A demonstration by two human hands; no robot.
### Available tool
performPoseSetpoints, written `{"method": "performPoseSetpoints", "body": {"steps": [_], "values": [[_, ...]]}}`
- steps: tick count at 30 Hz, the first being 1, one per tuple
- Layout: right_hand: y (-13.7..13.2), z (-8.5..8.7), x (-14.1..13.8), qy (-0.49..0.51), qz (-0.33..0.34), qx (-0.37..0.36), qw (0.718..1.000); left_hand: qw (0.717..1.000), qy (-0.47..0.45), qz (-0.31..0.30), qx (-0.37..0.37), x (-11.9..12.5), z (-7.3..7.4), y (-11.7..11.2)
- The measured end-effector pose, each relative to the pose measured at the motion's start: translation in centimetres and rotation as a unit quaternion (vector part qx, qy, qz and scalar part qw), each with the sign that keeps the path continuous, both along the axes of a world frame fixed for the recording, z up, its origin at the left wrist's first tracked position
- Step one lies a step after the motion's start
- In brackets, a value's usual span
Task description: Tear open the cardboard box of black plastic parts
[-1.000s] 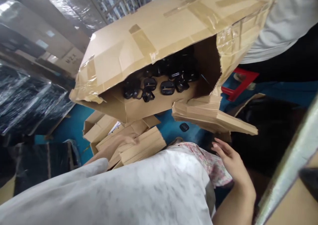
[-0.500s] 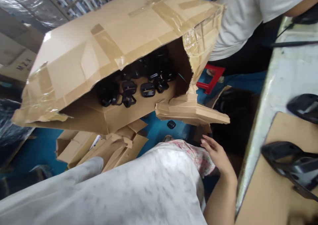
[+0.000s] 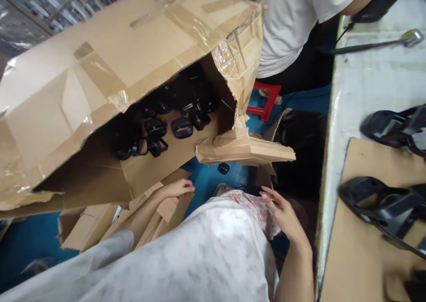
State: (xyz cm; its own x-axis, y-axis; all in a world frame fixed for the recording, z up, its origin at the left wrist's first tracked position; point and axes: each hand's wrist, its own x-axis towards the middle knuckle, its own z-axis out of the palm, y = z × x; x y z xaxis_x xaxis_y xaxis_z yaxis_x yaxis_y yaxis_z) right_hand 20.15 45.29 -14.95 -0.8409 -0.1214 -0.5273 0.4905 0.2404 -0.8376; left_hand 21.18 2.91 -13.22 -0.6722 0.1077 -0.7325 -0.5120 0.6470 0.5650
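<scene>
Cardboard scraps, flattened and brown, sit under your left hand, fingers loose; at three o'clock your right hand spreads released, grasping nothing.

Materials and finish, floor-level view.
Carton: matt brown corrugated cardboard, creased, torn edges; glossy wrinkled brown tape strips. Parts inside: black plastic, semi-gloss. Flattened cardboard pieces: matt, rough. Floor: smooth blue. Bench edge: dull, scuffed whitish surface. Garment: soft white cloth.

Bright overhead light, tape glare, dim box interior, motion blur toward stretched edges.
</scene>
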Motion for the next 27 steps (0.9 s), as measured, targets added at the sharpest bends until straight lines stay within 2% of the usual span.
{"method": "performPoseSetpoints", "body": {"steps": [2, 3, 5, 6, 7, 11, 13, 15, 19, 22, 24, 27], "values": [[-0.4, -0.1, -0.2, 0.001, -0.006, -0.011, 1.000, 0.989, 0.123, 0.018, -0.075, -1.8, 0.3, -0.1], [-0.6, -0.2, -0.4, 0.001, -0.008, -0.017, 1.000, 0.968, 0.217, 0.028, -0.127, -2.8, 0.3, -0.1], [-0.9, -0.3, -0.6, 0.002, -0.012, -0.029, 1.000, 0.898, 0.381, 0.021, -0.220, -4.6, -0.1, -0.2], [-1.0, -0.4, -0.6, 0.003, -0.016, -0.034, 0.999, 0.872, 0.424, 0.004, -0.246, -5.5, -0.7, -0.3], [-1.0, -0.5, -0.6, 0.004, -0.021, -0.037, 0.999, 0.862, 0.438, -0.014, -0.253, -6.4, -1.4, -0.4], [-0.3, -1.0, 0.1, -0.002, -0.044, -0.046, 0.998, 0.873, 0.432, -0.027, -0.225, -9.1, -4.5, -0.7], [0.2, -1.4, 0.5, -0.009, -0.060, -0.050, 0.997, 0.868, 0.442, -0.027, -0.222, -9.8, -5.4, -0.8], [0.6, -1.7, 0.8, -0.017, -0.078, -0.054, 0.995, 0.869, 0.447, -0.023, -0.212, -10.1, -5.6, -0.9], [0.3, -2.4, 0.5, -0.026, -0.090, -0.068, 0.993, 0.885, 0.429, 0.001, -0.181, -10.8, -5.5, -0.5], [-0.7, -2.6, 0.1, -0.023, -0.094, -0.090, 0.991, 0.889, 0.420, -0.009, -0.185, -12.1, -5.1, 0.2], [-1.4, -2.5, -0.1, -0.021, -0.094, -0.101, 0.990, 0.896, 0.406, -0.030, -0.179, -13.2, -4.2, 0.2], [-1.6, -2.3, 0.0, -0.025, -0.095, -0.103, 0.990, 0.913, 0.367, -0.081, -0.157, -15.2, -1.5, -1.2]]}}
